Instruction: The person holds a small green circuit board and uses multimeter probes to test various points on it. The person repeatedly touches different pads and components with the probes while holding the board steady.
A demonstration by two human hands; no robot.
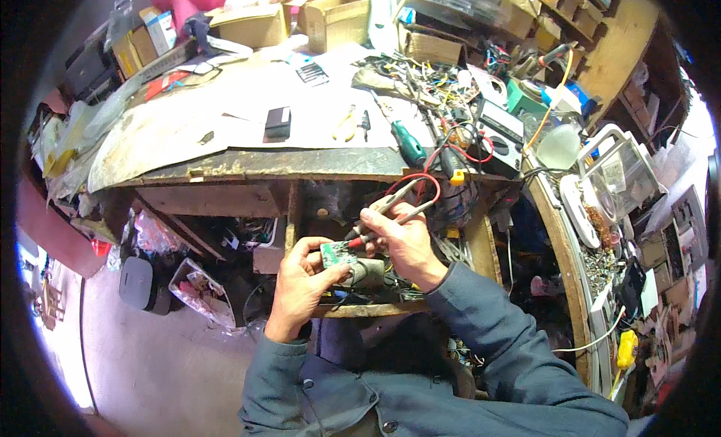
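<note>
1. Green circuit board [329, 254], small one, is up in front of the lap, just over the open drawer. Left hand [297, 288] has it pinched between thumb and fingers.
2. Right hand [409, 245] is grasping a pair of test probes [356, 242], held a bit like chopsticks. The ends point left, right at the board's edge; can't tell if metal is actually touching.
3. Both arms are in a dark jacket [481, 317], sleeves coming up from the bottom.
4. Right under the hands is a wooden drawer [368, 310], pulled out and stuffed with bits, including a greyish cylinder-looking part [368, 274].
5. Down on the floor, left side: a rounded grey bin [137, 281] next to an open carton [203, 296] full of odds and ends.
6. Red lead [434, 183] loops up from the probes toward the bench [263, 161].
7. On the bench's pale sheet [225, 133] sit a small black box [278, 123], yellow-handled pliers [346, 127] and, further right, a teal-handled screwdriver [408, 143]. Boxy black-and-grey device [502, 136] is right of that.
8. Behind the screwdriver, a proper rat's nest of wires [428, 84].
9. Way at the back, open cardboard boxes [336, 24].
</note>
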